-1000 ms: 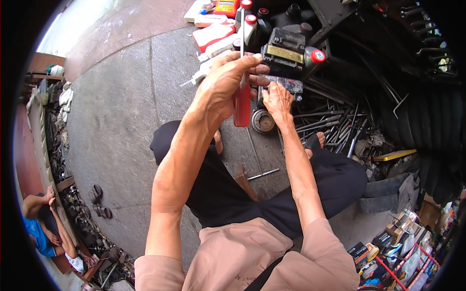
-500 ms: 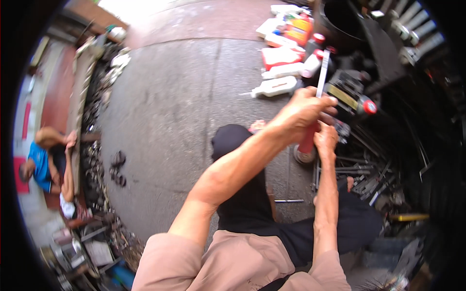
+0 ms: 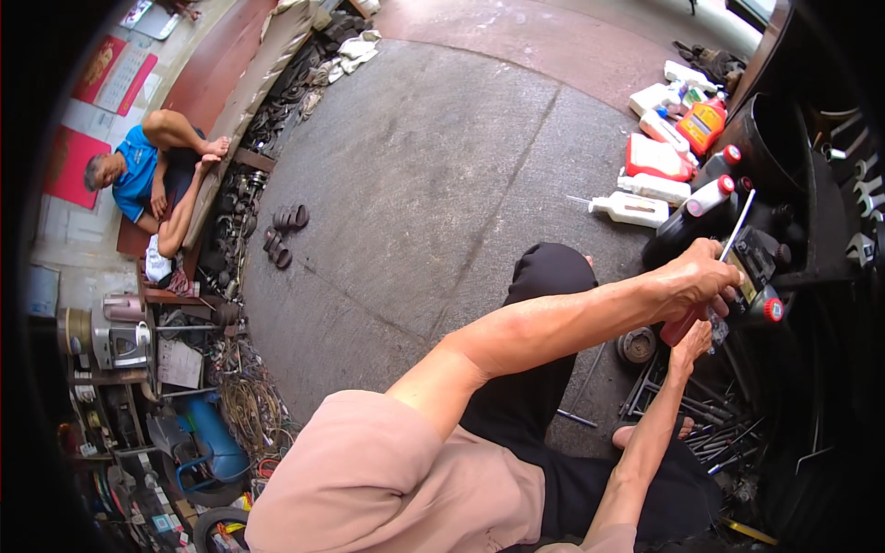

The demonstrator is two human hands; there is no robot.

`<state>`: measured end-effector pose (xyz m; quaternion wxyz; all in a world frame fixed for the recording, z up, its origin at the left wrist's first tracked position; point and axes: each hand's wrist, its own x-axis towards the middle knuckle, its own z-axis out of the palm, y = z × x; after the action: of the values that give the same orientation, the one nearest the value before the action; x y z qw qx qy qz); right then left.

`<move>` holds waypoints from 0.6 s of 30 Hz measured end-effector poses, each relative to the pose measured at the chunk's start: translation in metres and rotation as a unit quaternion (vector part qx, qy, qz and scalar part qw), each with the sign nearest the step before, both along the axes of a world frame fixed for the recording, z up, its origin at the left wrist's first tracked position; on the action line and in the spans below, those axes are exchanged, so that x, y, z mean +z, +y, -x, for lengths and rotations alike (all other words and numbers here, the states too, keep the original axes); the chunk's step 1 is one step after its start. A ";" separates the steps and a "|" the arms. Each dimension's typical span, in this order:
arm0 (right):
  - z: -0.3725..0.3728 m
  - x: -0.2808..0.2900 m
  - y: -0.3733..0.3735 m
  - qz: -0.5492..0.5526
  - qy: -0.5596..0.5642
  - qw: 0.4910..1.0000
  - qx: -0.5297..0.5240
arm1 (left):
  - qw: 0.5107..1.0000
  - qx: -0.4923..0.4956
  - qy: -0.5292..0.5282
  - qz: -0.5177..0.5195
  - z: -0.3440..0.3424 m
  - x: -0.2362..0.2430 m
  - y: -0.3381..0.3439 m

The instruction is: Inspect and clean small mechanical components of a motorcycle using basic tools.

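At the right, my left hand (image 3: 708,278) is closed around a long tool with a slim silver bar (image 3: 738,224) and a red handle (image 3: 679,327). The bar points up and away past the fingers; the tool's exact kind is not clear. Just below, my right hand (image 3: 691,345) is closed at the red handle, its fingers partly hidden. A round metal part (image 3: 636,346) lies on the floor beside the handle. Beyond my hands stands a dark bottle with a red cap (image 3: 772,310).
White, red and orange bottles (image 3: 656,158) stand or lie at the far right by a black drum (image 3: 774,143). Metal rods (image 3: 724,441) are heaped near my foot. Sandals (image 3: 284,232) lie on the concrete floor (image 3: 396,184). Another person (image 3: 152,175) reclines on a bench at the left.
The view has swung left, so the floor, bottles and my hands appear farther right. My hands stay together on the red-handled tool.
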<state>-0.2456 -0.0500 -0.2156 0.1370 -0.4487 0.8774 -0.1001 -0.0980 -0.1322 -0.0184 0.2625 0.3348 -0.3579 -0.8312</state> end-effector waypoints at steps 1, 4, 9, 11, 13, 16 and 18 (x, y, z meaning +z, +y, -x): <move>0.002 -0.004 0.000 0.013 0.007 1.000 -0.001 | 1.000 0.000 -0.002 -0.002 0.000 0.000 0.000; 0.004 -0.014 0.001 0.038 0.024 0.999 0.005 | 1.000 0.006 -0.004 0.001 0.001 0.000 0.000; 0.007 -0.024 0.002 0.069 0.041 0.997 0.010 | 1.000 -0.013 -0.010 0.008 -0.001 -0.001 -0.002; 0.008 -0.030 0.003 0.077 0.050 0.996 0.012 | 1.000 0.016 0.003 -0.013 -0.001 0.000 0.000; 0.012 -0.036 0.005 0.095 0.057 0.994 0.017 | 1.000 0.015 0.005 -0.015 -0.001 0.001 -0.001; 0.022 -0.050 0.008 0.110 0.063 0.991 0.033 | 1.000 0.016 0.006 -0.013 -0.002 0.001 -0.002; 0.031 -0.059 0.008 0.030 0.008 0.999 0.025 | 1.000 0.017 0.005 -0.016 0.000 0.001 -0.002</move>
<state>-0.2771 -0.0415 -0.2749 0.1188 -0.4751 0.8636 -0.1196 -0.0979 -0.1339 -0.0169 0.2726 0.3409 -0.3374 -0.8341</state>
